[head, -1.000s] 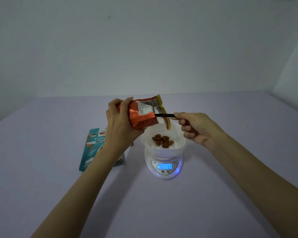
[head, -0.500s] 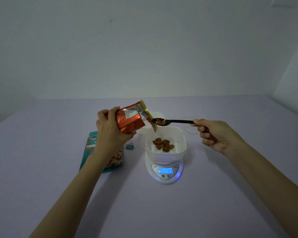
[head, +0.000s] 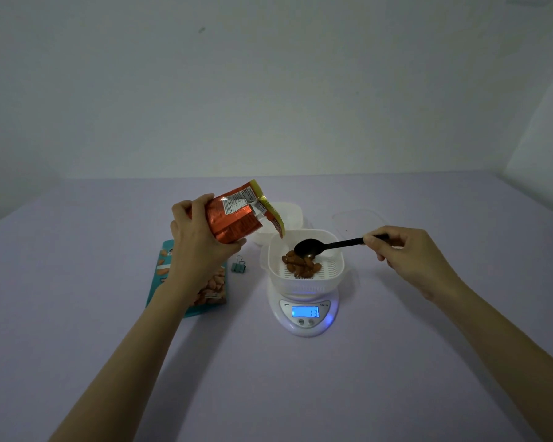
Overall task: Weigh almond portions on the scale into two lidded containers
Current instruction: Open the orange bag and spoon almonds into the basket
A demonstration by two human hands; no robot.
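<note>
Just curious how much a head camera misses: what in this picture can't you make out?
Head view:
- Teal packet: middle hidden by the left hand and forearm.
- Rear white container: mostly behind the orange bag; contents unseen.
- Bag print: too small to read.
- Scale: markings beside its display too small.
- Clear lid: faint, outline barely visible.
- Spoon bowl: too dark to tell if empty.

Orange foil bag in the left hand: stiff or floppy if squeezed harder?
Likely floppy: the bag creases under the left hand. Probably slick, given its glossy foil. Tilted mouth-down toward the container, a squeeze might spill its contents.
</note>
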